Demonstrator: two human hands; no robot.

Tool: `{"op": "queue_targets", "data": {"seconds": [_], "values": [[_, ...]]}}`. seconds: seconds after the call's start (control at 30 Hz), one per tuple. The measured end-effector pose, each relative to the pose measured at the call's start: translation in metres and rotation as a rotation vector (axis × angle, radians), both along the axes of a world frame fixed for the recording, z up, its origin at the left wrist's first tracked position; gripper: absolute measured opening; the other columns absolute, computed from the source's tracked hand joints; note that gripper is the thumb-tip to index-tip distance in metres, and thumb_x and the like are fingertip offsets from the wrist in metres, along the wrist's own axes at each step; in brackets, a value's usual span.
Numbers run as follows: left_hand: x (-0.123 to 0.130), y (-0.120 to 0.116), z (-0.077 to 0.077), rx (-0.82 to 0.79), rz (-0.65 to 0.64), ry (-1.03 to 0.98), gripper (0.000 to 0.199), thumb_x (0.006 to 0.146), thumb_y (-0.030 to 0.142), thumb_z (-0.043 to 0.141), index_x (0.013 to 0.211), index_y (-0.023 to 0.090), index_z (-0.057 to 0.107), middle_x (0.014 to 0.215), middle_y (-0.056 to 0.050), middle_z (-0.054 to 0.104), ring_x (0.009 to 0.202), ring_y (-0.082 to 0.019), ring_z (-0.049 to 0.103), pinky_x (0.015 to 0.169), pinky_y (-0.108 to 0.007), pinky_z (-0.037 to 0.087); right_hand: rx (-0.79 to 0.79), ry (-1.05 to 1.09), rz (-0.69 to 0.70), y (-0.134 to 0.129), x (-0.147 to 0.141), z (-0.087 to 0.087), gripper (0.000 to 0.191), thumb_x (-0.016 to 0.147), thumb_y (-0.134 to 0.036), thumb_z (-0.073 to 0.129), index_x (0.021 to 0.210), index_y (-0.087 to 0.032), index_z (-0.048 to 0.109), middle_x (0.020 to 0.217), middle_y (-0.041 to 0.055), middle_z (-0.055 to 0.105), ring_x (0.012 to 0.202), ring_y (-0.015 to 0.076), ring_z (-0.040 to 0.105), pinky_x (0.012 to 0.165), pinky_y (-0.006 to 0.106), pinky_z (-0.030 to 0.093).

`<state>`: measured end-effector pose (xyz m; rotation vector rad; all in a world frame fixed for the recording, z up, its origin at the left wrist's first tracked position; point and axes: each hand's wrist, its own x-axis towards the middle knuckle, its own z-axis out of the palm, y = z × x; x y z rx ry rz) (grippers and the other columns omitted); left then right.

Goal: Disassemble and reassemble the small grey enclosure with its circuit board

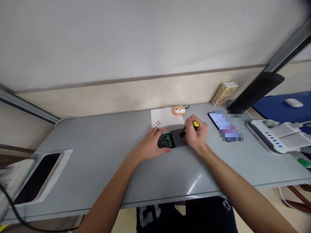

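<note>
A dark grey electronic device (177, 139) lies on the table, with a green circuit board (170, 140) bared at its left end. My left hand (150, 145) grips that end, thumb along the near edge and fingers along the far edge. My right hand (196, 133) is closed around a screwdriver (195, 124) with a yellow and black handle. The screwdriver's lower part points down at the grey casing; its tip is too small to make out. Several tiny dark screws (158, 123) sit on a white paper (162, 115) just beyond the device.
An orange animal-faced case (179, 110) rests on the paper. To the right are a lit phone (221, 123), a small carton (224, 94), a black cylinder (257, 90) and a power strip (267, 136) with plugs. A dark phone (39, 178) lies at the left.
</note>
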<state>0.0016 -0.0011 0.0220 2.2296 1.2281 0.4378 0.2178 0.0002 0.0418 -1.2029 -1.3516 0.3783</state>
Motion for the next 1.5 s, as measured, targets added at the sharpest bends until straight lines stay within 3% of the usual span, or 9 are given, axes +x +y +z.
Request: {"op": "queue_targets", "data": {"seconds": [0.23, 0.4, 0.6, 0.8, 1.03, 1.23, 1.5], "values": [[-0.002, 0.003, 0.001, 0.024, 0.009, 0.027, 0.074, 0.082, 0.049, 0.079, 0.147, 0.038, 0.045, 0.141, -0.006, 0.051, 0.136, -0.031, 0.046, 0.116, -0.048, 0.04, 0.009, 0.053, -0.119, 0.014, 0.024, 0.005, 0.035, 0.093, -0.03, 0.049, 0.059, -0.023, 0.046, 0.053, -0.0036, 0.039, 0.053, 0.0122, 0.039, 0.053, 0.028, 0.03], [-0.003, 0.003, 0.001, 0.004, -0.004, 0.032, 0.074, 0.081, 0.048, 0.08, 0.146, 0.038, 0.046, 0.141, -0.005, 0.05, 0.136, -0.03, 0.046, 0.117, -0.046, 0.04, 0.072, 0.094, -0.149, 0.009, 0.022, 0.004, 0.037, 0.095, -0.033, 0.047, 0.06, -0.023, 0.047, 0.056, -0.0024, 0.044, 0.056, 0.0128, 0.043, 0.056, 0.028, 0.033], [-0.009, 0.002, 0.008, -0.019, -0.018, 0.04, 0.087, 0.073, 0.046, 0.086, 0.149, 0.039, 0.044, 0.142, -0.007, 0.049, 0.136, -0.033, 0.045, 0.117, -0.051, 0.039, 0.023, -0.011, 0.047, 0.001, 0.011, -0.006, 0.036, 0.097, -0.039, 0.05, 0.066, -0.023, 0.049, 0.059, -0.0021, 0.049, 0.056, 0.0125, 0.044, 0.058, 0.029, 0.035], [-0.024, 0.005, 0.017, -0.113, -0.004, 0.021, 0.088, 0.074, 0.048, 0.085, 0.15, 0.04, 0.042, 0.142, -0.008, 0.048, 0.136, -0.033, 0.045, 0.117, -0.051, 0.039, 0.047, 0.037, 0.063, 0.0, 0.007, -0.011, 0.033, 0.099, -0.038, 0.049, 0.07, -0.022, 0.052, 0.062, -0.0016, 0.052, 0.06, 0.0131, 0.046, 0.06, 0.029, 0.036], [-0.03, 0.009, 0.014, -0.183, 0.037, -0.026, 0.086, 0.065, 0.054, 0.089, 0.14, 0.035, 0.05, 0.136, -0.008, 0.051, 0.133, -0.032, 0.048, 0.115, -0.048, 0.041, -0.015, -0.075, 0.236, -0.005, -0.009, -0.011, 0.03, 0.099, -0.039, 0.052, 0.078, -0.02, 0.061, 0.069, -0.0011, 0.061, 0.061, 0.0126, 0.051, 0.062, 0.027, 0.04], [-0.028, 0.01, 0.016, -0.16, 0.016, 0.021, 0.069, 0.065, 0.058, 0.086, 0.12, 0.027, 0.059, 0.126, -0.008, 0.056, 0.128, -0.033, 0.048, 0.109, -0.047, 0.043, -0.04, -0.071, 0.164, -0.004, -0.005, -0.013, 0.03, 0.099, -0.04, 0.053, 0.077, -0.02, 0.06, 0.064, -0.0023, 0.055, 0.058, 0.0123, 0.047, 0.059, 0.026, 0.038], [-0.022, 0.006, 0.021, -0.147, 0.064, 0.067, 0.065, 0.063, 0.054, 0.086, 0.116, 0.027, 0.06, 0.125, -0.007, 0.056, 0.125, -0.034, 0.05, 0.106, -0.047, 0.044, -0.038, -0.072, 0.202, 0.0, -0.006, -0.013, 0.03, 0.098, -0.041, 0.053, 0.077, -0.02, 0.059, 0.064, -0.0022, 0.056, 0.058, 0.0119, 0.047, 0.058, 0.026, 0.038]]}}
